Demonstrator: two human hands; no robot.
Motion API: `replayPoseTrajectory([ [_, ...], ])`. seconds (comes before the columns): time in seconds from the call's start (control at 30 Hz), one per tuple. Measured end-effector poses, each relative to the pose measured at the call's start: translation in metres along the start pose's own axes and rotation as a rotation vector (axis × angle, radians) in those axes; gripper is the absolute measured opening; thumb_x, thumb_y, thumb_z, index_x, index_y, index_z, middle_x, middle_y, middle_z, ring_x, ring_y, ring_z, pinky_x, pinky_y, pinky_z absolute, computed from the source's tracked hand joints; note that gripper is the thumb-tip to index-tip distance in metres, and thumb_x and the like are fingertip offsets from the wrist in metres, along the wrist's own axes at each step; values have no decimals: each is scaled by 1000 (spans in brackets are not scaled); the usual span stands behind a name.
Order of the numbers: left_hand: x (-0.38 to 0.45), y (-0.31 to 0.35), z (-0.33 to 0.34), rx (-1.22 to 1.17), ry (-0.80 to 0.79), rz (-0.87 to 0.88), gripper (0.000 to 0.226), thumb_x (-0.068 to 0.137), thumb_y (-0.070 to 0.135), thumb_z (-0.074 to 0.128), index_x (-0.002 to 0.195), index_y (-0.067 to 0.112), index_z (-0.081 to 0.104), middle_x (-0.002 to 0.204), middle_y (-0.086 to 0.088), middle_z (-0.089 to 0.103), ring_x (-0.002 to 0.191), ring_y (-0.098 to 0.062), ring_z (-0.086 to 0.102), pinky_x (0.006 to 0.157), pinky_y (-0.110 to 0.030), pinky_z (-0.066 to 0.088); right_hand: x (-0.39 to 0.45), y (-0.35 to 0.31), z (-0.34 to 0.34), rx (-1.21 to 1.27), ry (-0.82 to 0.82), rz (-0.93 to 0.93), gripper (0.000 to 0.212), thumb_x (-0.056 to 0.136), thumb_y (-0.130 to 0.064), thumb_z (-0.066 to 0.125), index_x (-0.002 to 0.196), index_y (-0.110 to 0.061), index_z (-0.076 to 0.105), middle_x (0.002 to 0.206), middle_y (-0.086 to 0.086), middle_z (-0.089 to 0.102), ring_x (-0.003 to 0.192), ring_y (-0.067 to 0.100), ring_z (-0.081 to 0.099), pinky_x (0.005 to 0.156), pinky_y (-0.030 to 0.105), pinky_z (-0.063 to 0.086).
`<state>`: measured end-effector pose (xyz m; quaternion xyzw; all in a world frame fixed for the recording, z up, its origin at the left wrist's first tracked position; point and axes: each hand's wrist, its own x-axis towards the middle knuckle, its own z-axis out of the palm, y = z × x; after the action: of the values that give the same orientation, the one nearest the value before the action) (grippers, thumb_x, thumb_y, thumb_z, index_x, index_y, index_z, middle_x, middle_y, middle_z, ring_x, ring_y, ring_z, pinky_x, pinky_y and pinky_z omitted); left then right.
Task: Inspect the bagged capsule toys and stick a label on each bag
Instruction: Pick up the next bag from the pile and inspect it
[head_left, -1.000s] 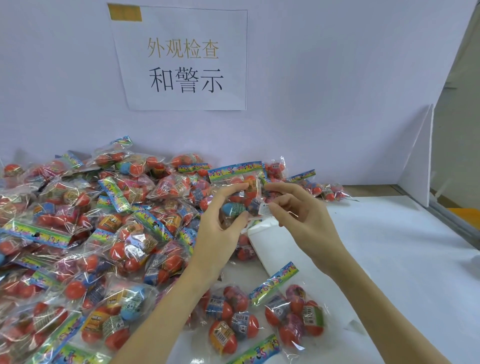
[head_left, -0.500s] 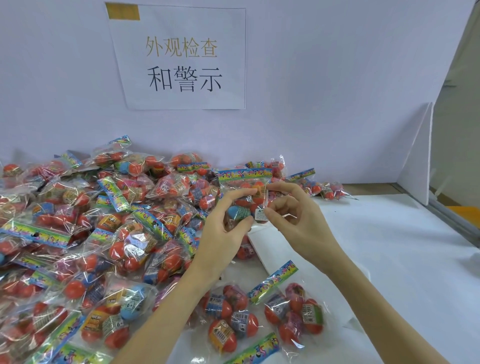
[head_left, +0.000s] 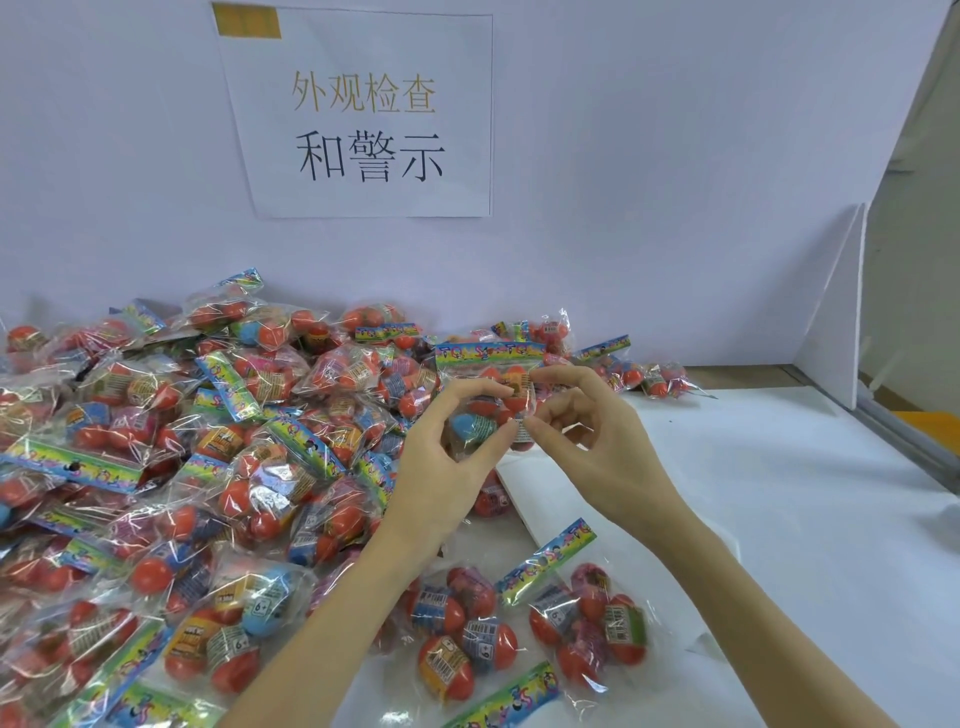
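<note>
Currently I see both hands raised over the bench (head_left: 779, 519), holding one bag of capsule toys (head_left: 488, 400) between them: left hand (head_left: 447, 467) pinches its left side, right hand (head_left: 587, 441) pinches a small label (head_left: 521, 427) at its lower edge. Loose pile of bags (head_left: 182, 467) lies left; two bags (head_left: 519, 623) nearest me.

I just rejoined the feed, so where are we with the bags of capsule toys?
Possibly done: two clear bags of red capsule toys lie apart on the white table by the wrists. In hand: the left hand grips a clear bag with a rainbow header, and the right hand pinches a small white label against it. Left: the big heap of bags, apparently untouched.
</note>
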<state>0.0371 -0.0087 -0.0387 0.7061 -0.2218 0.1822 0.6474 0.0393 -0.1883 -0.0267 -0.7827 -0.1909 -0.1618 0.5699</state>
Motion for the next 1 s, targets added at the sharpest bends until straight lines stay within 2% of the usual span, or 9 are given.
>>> replayPoseTrajectory([
  [0.17, 1, 1, -1, -89, 46, -56, 28, 94, 16, 77, 115, 31, 68, 119, 9, 70, 118, -16, 66, 96, -33, 55, 0, -1, 5, -34, 151, 80, 41, 89, -31, 81, 124, -31, 61, 93, -5, 62, 82, 10, 62, 72, 21, 54],
  [0.33, 1, 7, -1, -281, 18, -122, 63, 91, 3, 77, 139, 37, 52, 130, 1, 67, 113, -20, 68, 90, -30, 59, -3, -6, 4, 498, -71, 459, 36, 92, -40, 72, 108, -9, 74, 81, -5, 70, 81, 17, 69, 73, 24, 57],
  [0.47, 1, 11, 0, -363, 98, -234, 92, 78, 14, 85, 147, 51, 38, 141, -18, 59, 130, -29, 61, 102, -42, 57, -3, -9, 9, 580, -45, 419, 37, 89, -39, 70, 101, -4, 72, 81, 3, 64, 76, 17, 66, 73, 25, 57],
  [0.6, 1, 6, 0, -437, 113, -261, 102, 72, 14, 89, 146, 59, 35, 101, -10, 69, 96, -26, 75, 85, -42, 63, -4, -9, 10, 481, -59, 353, 41, 87, -34, 74, 104, 2, 65, 85, 14, 64, 73, 16, 64, 74, 22, 54],
  [0.7, 4, 4, -3, -383, 110, -336, 97, 71, 27, 96, 142, 58, 37, 110, -2, 74, 109, -23, 72, 99, -44, 55, -4, -11, 1, 321, -136, 349, 30, 95, -30, 73, 105, -2, 67, 84, 9, 72, 70, 13, 60, 71, 20, 52],
  [0.77, 6, 6, -6, -313, 108, -351, 78, 76, 40, 92, 142, 43, 51, 117, 1, 77, 113, -18, 71, 95, -33, 55, -3, -12, -3, 169, -174, 324, 23, 94, -32, 75, 99, -10, 69, 78, 3, 72, 65, 10, 56, 65, 20, 49],
  [0.87, 6, 10, -8, -250, 169, -381, 36, 79, 44, 85, 109, 27, 80, 95, 4, 77, 91, -14, 70, 85, -31, 57, -3, -11, -3, 153, -185, 303, 33, 90, -43, 75, 97, -12, 71, 74, 3, 65, 64, 12, 51, 65, 22, 46],
  [0.93, 6, 10, -9, -272, 237, -417, 28, 73, 45, 87, 89, 23, 81, 87, -1, 73, 83, -16, 66, 89, -42, 56, -3, -10, -1, 180, -145, 287, 42, 90, -50, 68, 96, -9, 72, 72, 4, 59, 64, 14, 50, 66, 25, 46],
  [1.0, 7, 11, -11, -293, 245, -420, 26, 66, 45, 89, 75, 25, 77, 86, -2, 73, 82, -16, 65, 88, -38, 54, -1, -9, -1, 234, -75, 273, 45, 93, -50, 64, 92, -5, 73, 71, 5, 56, 64, 16, 49, 65, 26, 44],
])
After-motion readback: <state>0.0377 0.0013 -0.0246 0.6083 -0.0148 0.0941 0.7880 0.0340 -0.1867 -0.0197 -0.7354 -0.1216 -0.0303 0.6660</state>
